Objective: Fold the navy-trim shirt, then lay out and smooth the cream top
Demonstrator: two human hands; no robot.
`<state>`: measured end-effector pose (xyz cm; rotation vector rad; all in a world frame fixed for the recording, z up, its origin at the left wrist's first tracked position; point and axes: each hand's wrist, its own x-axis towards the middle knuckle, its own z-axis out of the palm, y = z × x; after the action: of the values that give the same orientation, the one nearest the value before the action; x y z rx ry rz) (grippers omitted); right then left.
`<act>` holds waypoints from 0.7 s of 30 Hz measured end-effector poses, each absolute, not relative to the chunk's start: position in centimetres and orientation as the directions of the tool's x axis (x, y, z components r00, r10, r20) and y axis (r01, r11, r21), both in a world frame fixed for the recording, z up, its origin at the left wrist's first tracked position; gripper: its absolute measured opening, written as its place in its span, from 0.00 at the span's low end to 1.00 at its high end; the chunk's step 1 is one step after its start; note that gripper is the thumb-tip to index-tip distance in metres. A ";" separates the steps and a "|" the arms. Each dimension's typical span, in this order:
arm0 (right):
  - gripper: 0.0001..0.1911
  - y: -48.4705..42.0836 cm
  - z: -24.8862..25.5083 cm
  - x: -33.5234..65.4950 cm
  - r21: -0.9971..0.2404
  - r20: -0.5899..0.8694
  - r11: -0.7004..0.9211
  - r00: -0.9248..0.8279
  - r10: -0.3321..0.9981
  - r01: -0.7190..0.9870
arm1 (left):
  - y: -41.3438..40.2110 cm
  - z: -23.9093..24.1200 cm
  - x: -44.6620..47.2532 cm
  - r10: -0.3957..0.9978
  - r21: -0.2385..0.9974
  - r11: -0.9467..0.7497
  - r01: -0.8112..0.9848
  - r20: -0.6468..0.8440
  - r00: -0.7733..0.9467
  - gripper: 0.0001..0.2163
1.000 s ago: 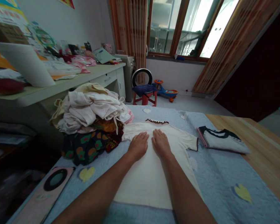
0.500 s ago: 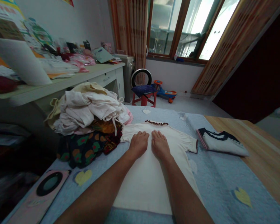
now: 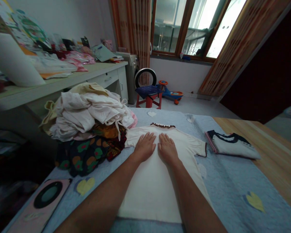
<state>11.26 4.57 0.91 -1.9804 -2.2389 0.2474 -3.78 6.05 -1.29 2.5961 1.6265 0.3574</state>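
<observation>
A cream short-sleeved shirt [image 3: 157,187] lies spread out flat, its brown-trimmed ruffled collar pointing away from me. My left hand [image 3: 145,147] rests palm down on the upper part of the shirt, fingers stretched out. Beside it, my right hand [image 3: 168,148] lies flat on the cloth too, with a narrow gap between the two. Both forearms cross over the lower half of the shirt and hide parts of its sides. Neither hand grips the fabric.
Left of the shirt is a heaped pile of clothes [image 3: 87,113]. A folded white and navy garment [image 3: 232,145] sits at the right. A pink flat box [image 3: 42,204] lies at near left on the blue blanket [image 3: 232,194]. Beyond stands a red stool [image 3: 149,102].
My left hand's fingers have uncurled from a bent position and now lie flatter. Both hands stay at nearly the same place on the shirt. The view has shifted slightly.
</observation>
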 end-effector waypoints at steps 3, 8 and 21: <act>0.30 4.7 0.9 11.3 -0.208 -0.018 0.095 -0.101 0.995 0.973 | 6.1 -1.2 -3.8 0.900 0.163 -0.430 0.888 0.158 0.407 0.23; 0.32 4.9 0.7 11.6 -0.196 -0.036 0.047 -0.055 0.998 0.979 | 5.9 -1.0 -3.7 0.906 0.158 -0.417 0.895 0.142 0.398 0.24; 0.40 5.2 0.3 12.9 -0.142 -0.041 -0.006 0.000 0.999 0.990 | 5.8 -0.9 -3.8 0.916 0.154 -0.396 0.905 0.131 0.378 0.25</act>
<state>12.91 5.22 0.29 -2.1693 -2.1626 0.1990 -3.79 5.76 -0.91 2.5610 1.6943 0.3007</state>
